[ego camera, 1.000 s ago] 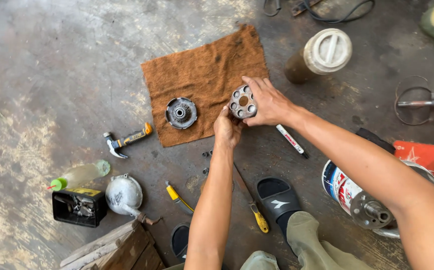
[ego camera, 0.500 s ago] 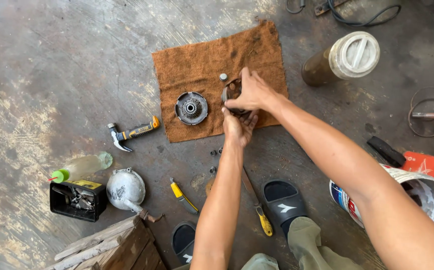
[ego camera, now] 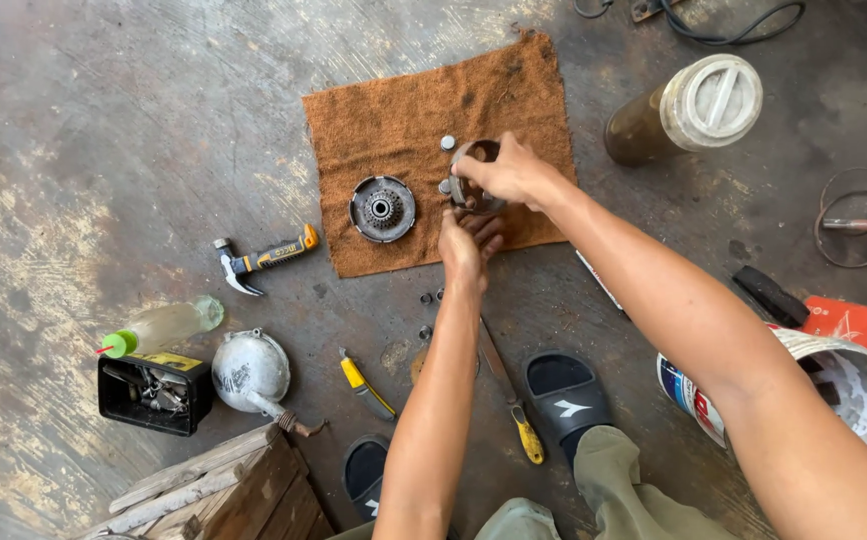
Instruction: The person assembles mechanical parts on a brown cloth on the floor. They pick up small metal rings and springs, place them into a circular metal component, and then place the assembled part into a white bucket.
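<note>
Over the right half of a brown towel (ego camera: 413,110) spread on the concrete floor, both hands grip a round metal part with holes (ego camera: 471,190), tipped on its edge. My right hand (ego camera: 508,172) grasps it from above. My left hand (ego camera: 468,245) supports it from below. A small silver cylinder (ego camera: 447,143) stands on the towel just left of the part. A round toothed metal disc (ego camera: 382,209) lies on the towel to the left of my hands.
A claw hammer (ego camera: 258,262), a plastic bottle (ego camera: 158,328), a black box of small parts (ego camera: 153,392) and a silver dome-shaped cover (ego camera: 250,370) lie to the left. Two yellow-handled screwdrivers (ego camera: 365,385) (ego camera: 513,405) lie near my sandals. A capped jar (ego camera: 693,108) and a bucket (ego camera: 833,385) stand on the right.
The holed part has been turned from lying face up to standing on edge. My right hand shifted over its top, and my left hand moved under it. The view shifted slightly.
</note>
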